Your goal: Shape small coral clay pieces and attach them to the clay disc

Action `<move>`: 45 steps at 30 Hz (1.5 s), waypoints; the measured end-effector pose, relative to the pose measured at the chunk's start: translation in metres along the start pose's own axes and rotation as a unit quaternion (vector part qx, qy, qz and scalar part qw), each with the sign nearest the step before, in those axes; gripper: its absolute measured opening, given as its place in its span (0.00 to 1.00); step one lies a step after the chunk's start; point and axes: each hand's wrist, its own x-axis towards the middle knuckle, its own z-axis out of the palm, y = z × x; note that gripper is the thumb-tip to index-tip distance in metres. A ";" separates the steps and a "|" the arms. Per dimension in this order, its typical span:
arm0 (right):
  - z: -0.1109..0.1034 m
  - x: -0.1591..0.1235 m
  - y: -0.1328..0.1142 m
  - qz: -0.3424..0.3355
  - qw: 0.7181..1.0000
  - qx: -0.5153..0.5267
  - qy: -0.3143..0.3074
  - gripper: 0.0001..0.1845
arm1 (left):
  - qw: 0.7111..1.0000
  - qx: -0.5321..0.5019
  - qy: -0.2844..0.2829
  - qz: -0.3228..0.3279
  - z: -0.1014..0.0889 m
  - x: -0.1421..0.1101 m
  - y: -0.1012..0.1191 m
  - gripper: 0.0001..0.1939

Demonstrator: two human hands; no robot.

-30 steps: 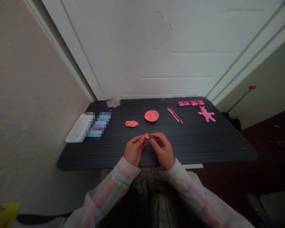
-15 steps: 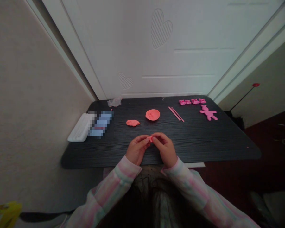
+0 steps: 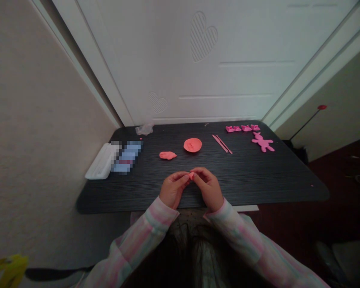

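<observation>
A small piece of coral-pink modelling clay (image 3: pixel 191 176) is pinched between the fingertips of both hands, above the near part of the dark table. My left hand (image 3: pixel 174 187) grips it from the left, thumb and fingers closed. From the other side my right hand (image 3: pixel 208 187) holds it the same way; the fingers hide part of the clay. Just beyond the hands lie a coral clay lump (image 3: pixel 167 155) and a shallow coral clay dish (image 3: pixel 192 145) with something of the same colour inside.
Two pink modelling tools (image 3: pixel 222 144) lie right of the dish. Further right are a pink clay bear-like figure (image 3: pixel 263 142) and several pink clay bows (image 3: pixel 243 128). A white tray (image 3: pixel 101 162), a blurred-out packet (image 3: pixel 127 157) and clear plastic (image 3: pixel 144 129) are at the left of the table (image 3: pixel 258 176).
The clay piece between my fingertips has shifted slightly and shows a different shape. Both hands stay in nearly the same place.
</observation>
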 end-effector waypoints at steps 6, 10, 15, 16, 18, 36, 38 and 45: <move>0.000 0.000 0.002 -0.001 1.000 -0.003 -0.003 0.04 | 1.000 0.001 -0.012 -0.005 -0.001 0.001 -0.001 0.04; -0.001 0.000 0.003 -0.003 1.000 -0.008 -0.003 0.04 | 1.000 0.012 -0.012 -0.005 -0.003 0.001 -0.002 0.05; -0.002 0.001 0.001 0.000 1.000 -0.010 -0.006 0.05 | 0.999 0.030 0.000 0.019 -0.002 0.001 -0.004 0.05; -0.001 0.001 0.001 0.002 1.000 -0.009 -0.006 0.05 | 0.999 0.035 0.003 0.029 -0.002 0.001 -0.005 0.05; -0.001 0.001 0.001 0.007 1.000 -0.004 -0.005 0.05 | 0.998 0.048 0.005 0.045 -0.002 0.001 -0.006 0.05; 0.000 0.000 -0.001 0.014 1.000 0.017 -0.013 0.04 | 0.999 -0.034 -0.012 -0.003 -0.003 0.001 -0.003 0.05; -0.001 0.000 0.000 0.014 1.000 0.018 -0.010 0.05 | 0.998 -0.065 -0.004 -0.016 -0.003 0.002 -0.001 0.05; -0.001 0.000 0.003 0.015 1.000 0.014 -0.012 0.06 | 0.992 -0.122 0.000 -0.038 -0.006 0.003 0.002 0.03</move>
